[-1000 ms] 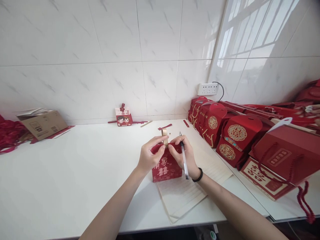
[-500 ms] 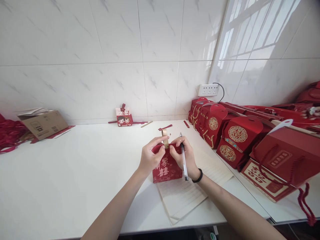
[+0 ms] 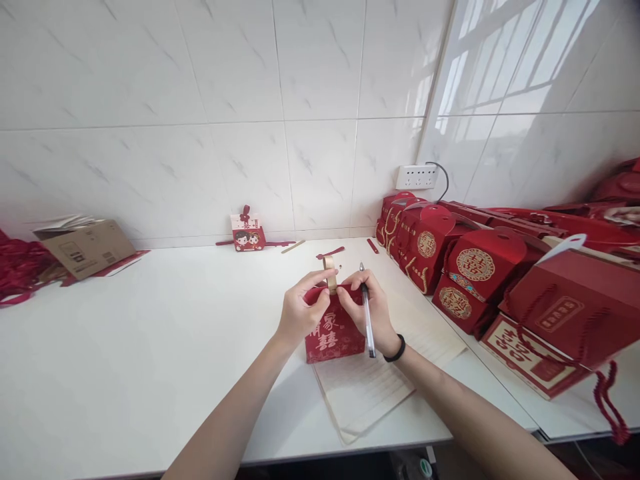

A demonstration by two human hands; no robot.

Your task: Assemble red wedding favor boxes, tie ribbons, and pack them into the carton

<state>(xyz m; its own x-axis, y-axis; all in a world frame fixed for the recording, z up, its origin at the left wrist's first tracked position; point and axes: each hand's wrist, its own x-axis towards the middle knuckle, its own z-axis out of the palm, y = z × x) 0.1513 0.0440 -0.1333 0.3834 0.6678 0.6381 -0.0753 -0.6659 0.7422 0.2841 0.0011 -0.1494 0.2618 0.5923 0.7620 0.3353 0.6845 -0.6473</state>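
Note:
A small red gift box (image 3: 334, 337) with pale lettering stands upright over the edge of a lined paper pad (image 3: 360, 400). My left hand (image 3: 303, 308) pinches its top edge from the left, the index finger touching a gold ribbon loop (image 3: 329, 272) that rises from the top. From the right, my right hand (image 3: 373, 307) grips the same top edge with thumb and fingers close to the loop. A clear pen with a black cap end (image 3: 369, 320) is also tucked between the fingers of my right hand, pointing down. The fingers partly hide the box's top.
Several red gift boxes (image 3: 475, 267) line the right side. A small printed box (image 3: 248, 235) stands by the wall, with ribbon strips (image 3: 330, 253) nearby. At left lie a cardboard box (image 3: 93, 248) and red ribbon (image 3: 17, 270). A power strip (image 3: 416, 177) is on the wall.
My right thumb has shifted slightly left toward the loop along the box's top edge. Otherwise the hands, box and pen look almost the same; the view has tilted very slightly.

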